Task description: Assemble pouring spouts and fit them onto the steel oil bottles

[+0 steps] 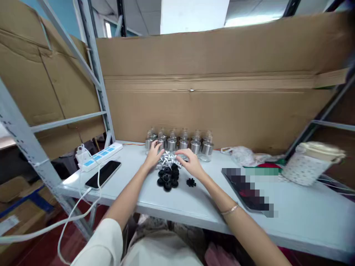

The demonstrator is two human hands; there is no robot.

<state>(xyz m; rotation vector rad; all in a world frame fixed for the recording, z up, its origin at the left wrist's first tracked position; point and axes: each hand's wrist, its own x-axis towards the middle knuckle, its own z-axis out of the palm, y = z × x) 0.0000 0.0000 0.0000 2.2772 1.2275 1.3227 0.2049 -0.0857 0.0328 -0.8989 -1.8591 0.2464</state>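
On the white table a pile of shiny silver pieces (168,159) lies between my two hands; their exact kind is too small to make out. My left hand (152,155) is at the pile's left side, fingers curved and apart. From the right, my right hand (192,162) reaches to the pile's edge, thumb and fingers spread. Neither hand shows anything held. Just in front of the pile sits a cluster of black round caps (167,178), and one black notched piece (191,182) lies apart to its right. Behind stand rows of small clear bottles with silver bodies (183,143).
A phone (104,174) and a white power strip (102,157) with cables lie at left. To the right are a dark tablet-like slab (244,190), partly pixelated, a crumpled plastic bag (246,156) and a lidded white container (312,164). Cardboard (216,111) walls the back.
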